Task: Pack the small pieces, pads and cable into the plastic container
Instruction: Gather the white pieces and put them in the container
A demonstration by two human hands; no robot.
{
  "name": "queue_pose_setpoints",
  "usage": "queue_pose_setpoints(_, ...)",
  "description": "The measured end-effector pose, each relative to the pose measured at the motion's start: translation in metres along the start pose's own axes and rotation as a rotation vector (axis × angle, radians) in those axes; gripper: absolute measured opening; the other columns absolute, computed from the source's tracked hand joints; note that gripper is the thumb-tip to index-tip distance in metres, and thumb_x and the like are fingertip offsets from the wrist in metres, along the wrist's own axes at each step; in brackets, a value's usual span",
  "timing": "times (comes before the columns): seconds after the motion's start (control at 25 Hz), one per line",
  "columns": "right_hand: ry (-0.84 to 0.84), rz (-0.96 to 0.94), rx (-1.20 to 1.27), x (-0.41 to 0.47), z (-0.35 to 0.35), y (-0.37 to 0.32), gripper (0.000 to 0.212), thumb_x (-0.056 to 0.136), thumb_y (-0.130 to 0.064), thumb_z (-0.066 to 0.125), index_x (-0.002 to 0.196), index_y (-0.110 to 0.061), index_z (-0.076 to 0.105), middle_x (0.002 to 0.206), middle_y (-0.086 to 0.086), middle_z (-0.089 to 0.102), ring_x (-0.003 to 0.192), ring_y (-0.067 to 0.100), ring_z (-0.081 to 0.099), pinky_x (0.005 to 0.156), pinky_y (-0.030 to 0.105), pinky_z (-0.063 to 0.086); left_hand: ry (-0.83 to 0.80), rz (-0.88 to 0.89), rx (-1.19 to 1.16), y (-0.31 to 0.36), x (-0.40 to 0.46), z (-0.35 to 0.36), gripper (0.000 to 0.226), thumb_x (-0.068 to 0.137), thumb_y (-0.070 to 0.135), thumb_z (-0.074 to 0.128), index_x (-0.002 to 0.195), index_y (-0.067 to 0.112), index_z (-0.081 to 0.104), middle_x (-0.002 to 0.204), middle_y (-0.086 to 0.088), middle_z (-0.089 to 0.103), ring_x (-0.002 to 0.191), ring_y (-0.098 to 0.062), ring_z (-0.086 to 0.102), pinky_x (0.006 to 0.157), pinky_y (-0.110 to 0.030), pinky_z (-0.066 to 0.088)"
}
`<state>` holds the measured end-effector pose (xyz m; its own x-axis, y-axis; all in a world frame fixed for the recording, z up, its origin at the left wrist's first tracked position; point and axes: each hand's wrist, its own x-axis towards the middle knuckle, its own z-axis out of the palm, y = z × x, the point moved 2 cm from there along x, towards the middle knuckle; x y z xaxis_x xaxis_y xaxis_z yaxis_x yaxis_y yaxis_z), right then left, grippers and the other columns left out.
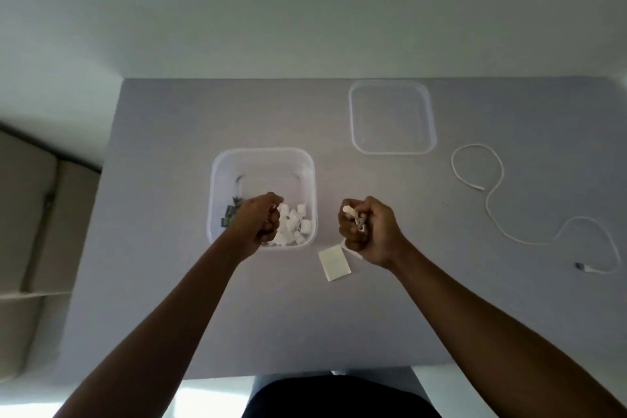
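Pale grey, the table (169,282) carries a clear plastic container (217,180) already holding small pieces (293,219). Over its near side hangs the left hand (259,219), curled into a fist; what it holds is hidden. Just right of the container, the right hand (368,231) has its fingers (349,237) closed around white pieces (354,217). One pad (334,263) lies just beside it, the cable (492,193) well apart, near the lid (393,120). Judging by this, the piece-loading step is underway; next, the right fist must cross over the rim and open.

Container (217,176) far half open – lid (393,119), cable (492,200) flank right.
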<state>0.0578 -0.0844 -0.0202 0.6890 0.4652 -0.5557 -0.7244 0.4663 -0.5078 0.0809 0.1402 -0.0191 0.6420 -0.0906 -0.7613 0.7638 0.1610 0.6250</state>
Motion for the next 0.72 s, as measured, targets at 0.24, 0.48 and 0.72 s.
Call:
queue_pose_setpoints(0.24, 0.298, -0.045, -0.291, 0.070, 0.053, -0.012, 0.040, 0.095, -0.036, 0.048, 0.064, -0.011, 0.053, 0.057, 0.006, 0.045, 0.037, 0.012, 0.025, 0.045, 0.022, 0.015, 0.113, -0.071, -0.059, 0.013, 0.041, -0.039, 0.014, 0.091, 0.019, 0.055, 0.083, 0.009, 0.059, 0.065, -0.005, 0.054, 0.049, -0.014, 0.047, 0.044, -0.023, 0.037)
queue_pose_setpoints(0.48, 0.537, -0.046, -0.999, 0.135, 0.062, -0.008, 0.029, 0.094, -0.026, 0.054, 0.080, -0.003, 0.064, 0.069, 0.011, 0.061, 0.057, 0.022, 0.055, 0.052, 0.030, 0.048, 0.255, -0.089, -0.084, 0.023, 0.088, -0.046, 0.025, 0.096, 0.012, 0.041, 0.080, 0.006, 0.060, 0.071, -0.008, 0.059, 0.064, -0.018, 0.055, 0.057, -0.027, 0.045)
queue_pose_setpoints(0.72, 0.511, 0.127, -1.507, 0.183, 0.058, 0.006, 0.014, 0.096, -0.014, 0.053, 0.091, -0.003, 0.060, 0.097, 0.021, 0.065, 0.093, 0.032, 0.064, 0.071, 0.029, 0.043, 0.281, -0.108, -0.052, 0.024, 0.110, -0.042, 0.021, 0.092, 0.001, 0.043, 0.077, 0.003, 0.057, 0.066, -0.011, 0.056, 0.059, -0.020, 0.054, 0.057, -0.029, 0.045)
